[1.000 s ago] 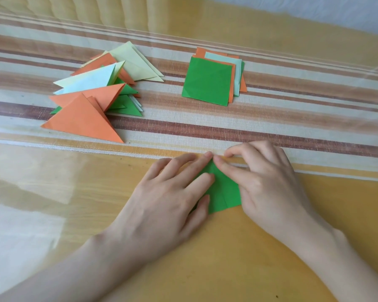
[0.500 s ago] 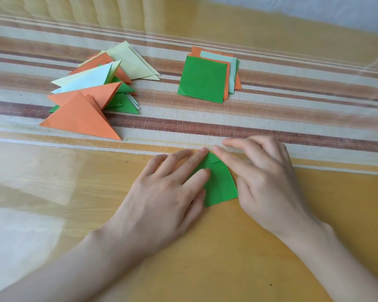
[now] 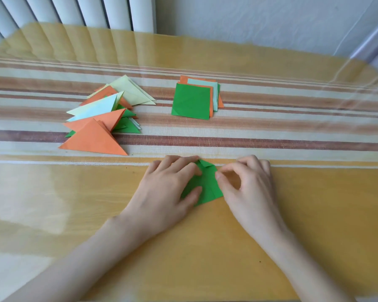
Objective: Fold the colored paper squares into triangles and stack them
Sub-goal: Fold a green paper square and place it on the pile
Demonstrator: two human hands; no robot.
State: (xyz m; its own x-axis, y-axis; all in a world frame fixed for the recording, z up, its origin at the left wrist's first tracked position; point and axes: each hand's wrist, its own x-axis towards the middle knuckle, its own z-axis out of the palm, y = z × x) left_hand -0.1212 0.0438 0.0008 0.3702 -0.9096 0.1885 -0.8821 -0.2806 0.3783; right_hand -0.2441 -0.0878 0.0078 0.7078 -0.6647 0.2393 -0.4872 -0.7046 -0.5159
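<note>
A green paper (image 3: 208,186) lies folded on the glossy table between my hands, its top corner slightly misaligned. My left hand (image 3: 170,188) lies flat over its left half, pressing it down. My right hand (image 3: 247,184) touches its right edge with thumb and forefinger pinched together. A loose pile of folded triangles (image 3: 96,127) in orange, pale yellow, light blue and green sits at the far left. A stack of unfolded squares (image 3: 192,101), green on top with orange and light blue beneath, lies at the far centre.
A striped cloth runner (image 3: 271,127) crosses the yellow table (image 3: 205,258) under a glossy cover. White radiator ribs (image 3: 74,12) and a wall stand behind the table's far edge.
My right hand has slid from the paper's top corner to its right edge, uncovering more green. The left hand stays pressed on the paper. The camera has tilted up.
</note>
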